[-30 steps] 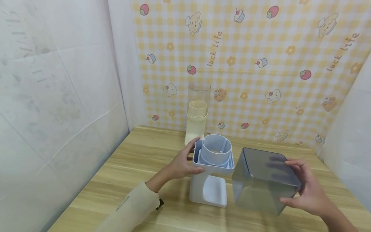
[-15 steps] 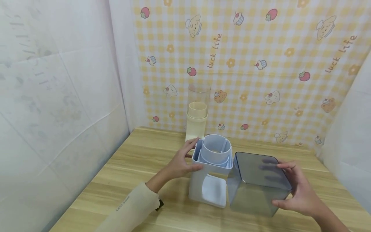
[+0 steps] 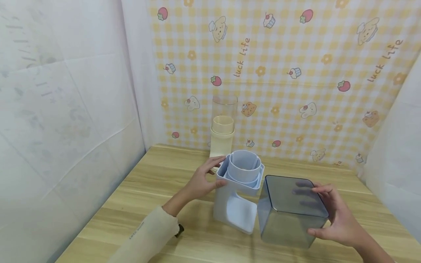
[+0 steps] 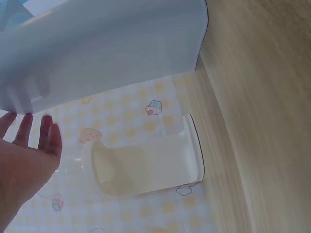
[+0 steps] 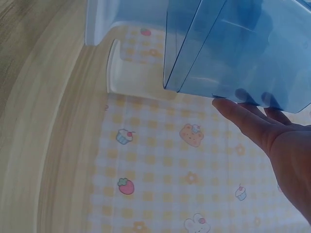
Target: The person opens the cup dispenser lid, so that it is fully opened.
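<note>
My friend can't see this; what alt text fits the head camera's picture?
A person's left hand holds a pale blue stand while the right hand holds a smoky see-through box beside it. Behind the stand, a cream holder with a clear top stands on a wooden table, before a yellow checked cloth.

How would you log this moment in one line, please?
left hand: holds pale-blue stand; right hand: holds smoky box; cream container: behind stand
</note>
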Action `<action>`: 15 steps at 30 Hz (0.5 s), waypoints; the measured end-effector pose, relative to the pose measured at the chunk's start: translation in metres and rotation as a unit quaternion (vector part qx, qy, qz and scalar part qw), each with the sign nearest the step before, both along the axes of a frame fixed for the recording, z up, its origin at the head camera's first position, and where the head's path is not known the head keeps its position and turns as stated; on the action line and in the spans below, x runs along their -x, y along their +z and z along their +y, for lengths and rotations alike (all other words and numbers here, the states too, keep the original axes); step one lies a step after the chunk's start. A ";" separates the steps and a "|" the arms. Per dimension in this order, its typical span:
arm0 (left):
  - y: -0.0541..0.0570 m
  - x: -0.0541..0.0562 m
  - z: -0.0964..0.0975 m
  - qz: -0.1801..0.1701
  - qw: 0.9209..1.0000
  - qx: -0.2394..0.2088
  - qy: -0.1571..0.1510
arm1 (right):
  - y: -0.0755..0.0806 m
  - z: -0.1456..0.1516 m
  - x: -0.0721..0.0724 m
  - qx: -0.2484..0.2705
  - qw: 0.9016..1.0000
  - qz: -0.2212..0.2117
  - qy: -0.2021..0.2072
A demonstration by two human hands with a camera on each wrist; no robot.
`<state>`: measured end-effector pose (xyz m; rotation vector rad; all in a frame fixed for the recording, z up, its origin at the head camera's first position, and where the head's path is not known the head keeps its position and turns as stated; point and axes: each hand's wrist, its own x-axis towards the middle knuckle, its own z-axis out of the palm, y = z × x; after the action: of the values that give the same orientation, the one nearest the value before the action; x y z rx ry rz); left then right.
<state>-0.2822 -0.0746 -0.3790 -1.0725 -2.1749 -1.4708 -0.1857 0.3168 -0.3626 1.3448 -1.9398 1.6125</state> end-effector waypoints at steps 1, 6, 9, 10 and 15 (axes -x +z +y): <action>0.000 0.000 0.000 0.001 1.000 -0.005 0.001 | 0.000 0.000 0.000 0.003 1.000 0.001 0.004; -0.002 -0.003 0.001 -0.010 0.998 -0.049 0.036 | 0.001 0.000 -0.003 -0.015 0.999 -0.022 -0.035; -0.002 -0.005 0.002 -0.011 0.995 -0.075 0.071 | 0.002 0.000 -0.006 -0.033 0.997 -0.038 -0.061; -0.002 -0.005 0.002 -0.007 0.993 -0.084 0.085 | 0.002 0.000 -0.007 -0.035 0.997 -0.040 -0.063; -0.002 -0.005 0.008 0.032 0.981 -0.109 0.156 | 0.002 0.000 -0.006 -0.034 0.997 -0.038 -0.057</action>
<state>-0.2767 -0.0666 -0.3811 -0.6623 -1.9728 -1.4638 -0.1793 0.3166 -0.3606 1.1901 -2.0937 1.5783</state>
